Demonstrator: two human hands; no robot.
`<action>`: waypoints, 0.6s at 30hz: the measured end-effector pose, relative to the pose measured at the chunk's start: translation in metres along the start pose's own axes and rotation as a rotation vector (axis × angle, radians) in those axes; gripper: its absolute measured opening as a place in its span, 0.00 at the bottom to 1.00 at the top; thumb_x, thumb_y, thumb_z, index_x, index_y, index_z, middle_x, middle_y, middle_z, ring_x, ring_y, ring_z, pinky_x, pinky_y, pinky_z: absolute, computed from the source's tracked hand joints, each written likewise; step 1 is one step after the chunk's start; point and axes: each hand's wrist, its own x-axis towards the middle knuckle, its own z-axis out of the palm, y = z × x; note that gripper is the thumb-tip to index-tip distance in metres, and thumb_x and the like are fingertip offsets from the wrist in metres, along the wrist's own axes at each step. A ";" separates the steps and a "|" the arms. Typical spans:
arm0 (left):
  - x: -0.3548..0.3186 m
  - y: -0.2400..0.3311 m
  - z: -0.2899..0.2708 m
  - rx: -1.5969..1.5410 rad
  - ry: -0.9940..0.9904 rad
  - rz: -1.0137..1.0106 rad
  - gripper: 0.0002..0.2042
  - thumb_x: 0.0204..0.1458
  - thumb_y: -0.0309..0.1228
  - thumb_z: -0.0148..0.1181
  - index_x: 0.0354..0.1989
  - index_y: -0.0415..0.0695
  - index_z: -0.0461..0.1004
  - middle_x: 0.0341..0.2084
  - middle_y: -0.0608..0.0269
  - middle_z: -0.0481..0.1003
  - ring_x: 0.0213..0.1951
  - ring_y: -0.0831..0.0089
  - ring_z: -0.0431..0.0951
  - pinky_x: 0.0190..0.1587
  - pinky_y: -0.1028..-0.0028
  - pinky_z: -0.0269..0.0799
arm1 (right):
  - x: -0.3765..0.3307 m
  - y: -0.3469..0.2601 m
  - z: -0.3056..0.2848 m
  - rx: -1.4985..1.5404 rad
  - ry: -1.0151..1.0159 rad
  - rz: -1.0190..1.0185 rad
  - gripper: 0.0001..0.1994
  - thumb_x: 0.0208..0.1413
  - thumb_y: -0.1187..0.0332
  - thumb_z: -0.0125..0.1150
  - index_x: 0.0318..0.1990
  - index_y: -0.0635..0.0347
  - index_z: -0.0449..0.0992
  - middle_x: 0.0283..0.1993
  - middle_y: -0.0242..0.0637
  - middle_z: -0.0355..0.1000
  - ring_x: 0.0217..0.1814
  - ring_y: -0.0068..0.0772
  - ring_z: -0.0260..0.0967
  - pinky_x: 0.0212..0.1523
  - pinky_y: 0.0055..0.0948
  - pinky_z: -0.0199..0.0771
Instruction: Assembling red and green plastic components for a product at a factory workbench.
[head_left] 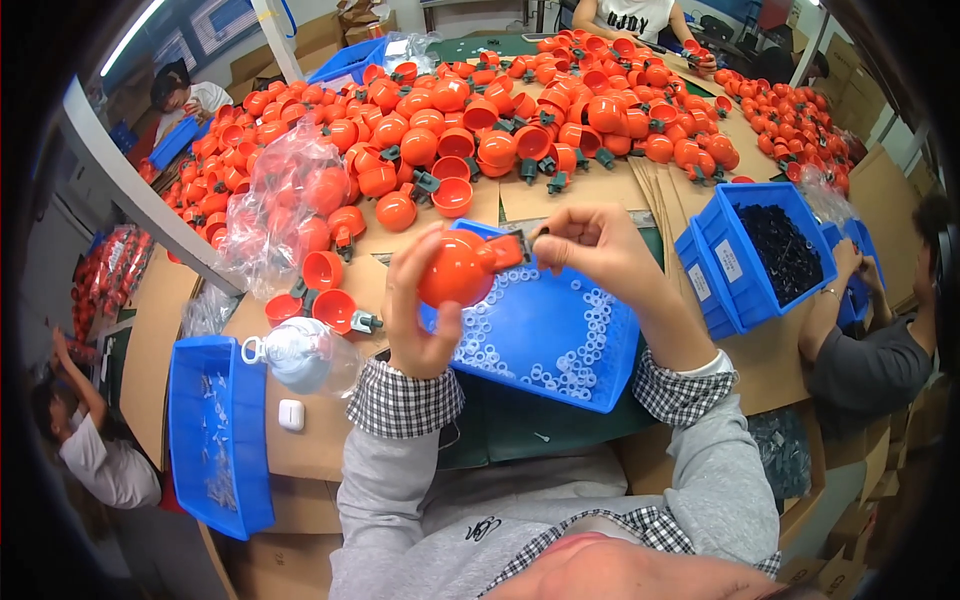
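Observation:
My left hand is wrapped round a shiny orange cup, its rounded side turned up. The cup's short orange neck points right, with a dark fitting at its end. Thumb and fingers of my right hand are pinched on a small dark piece beside that end. Whether this piece touches the fitting, I cannot tell. Below both hands sits a blue bin with many small white rings along its sides.
A large heap of orange cups covers the table's far side. Left stand a clear bottle, a white case and a long blue bin of small clear parts. Right, stacked blue bins hold black parts. Co-workers sit around.

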 end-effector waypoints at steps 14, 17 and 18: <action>-0.005 -0.008 -0.008 -0.428 -0.200 -0.624 0.32 0.59 0.54 0.28 0.55 0.35 0.61 0.29 0.56 0.75 0.21 0.76 0.75 0.18 0.82 0.70 | -0.004 0.007 0.012 -0.183 0.072 -0.292 0.09 0.49 0.71 0.63 0.33 0.68 0.73 0.27 0.34 0.73 0.30 0.20 0.70 0.35 0.21 0.70; -0.006 -0.003 -0.002 -0.279 -0.075 -0.231 0.25 0.61 0.45 0.36 0.54 0.34 0.63 0.46 0.48 0.68 0.42 0.67 0.73 0.39 0.74 0.72 | -0.001 0.003 0.009 0.073 0.059 -0.104 0.08 0.50 0.71 0.63 0.33 0.68 0.73 0.26 0.35 0.73 0.30 0.21 0.70 0.34 0.21 0.70; -0.005 -0.002 0.001 -0.108 0.002 0.081 0.23 0.61 0.42 0.39 0.54 0.34 0.63 0.52 0.46 0.64 0.50 0.63 0.70 0.47 0.69 0.70 | 0.000 0.001 0.006 0.210 0.036 0.021 0.08 0.50 0.70 0.62 0.32 0.67 0.73 0.26 0.35 0.73 0.29 0.21 0.70 0.33 0.21 0.70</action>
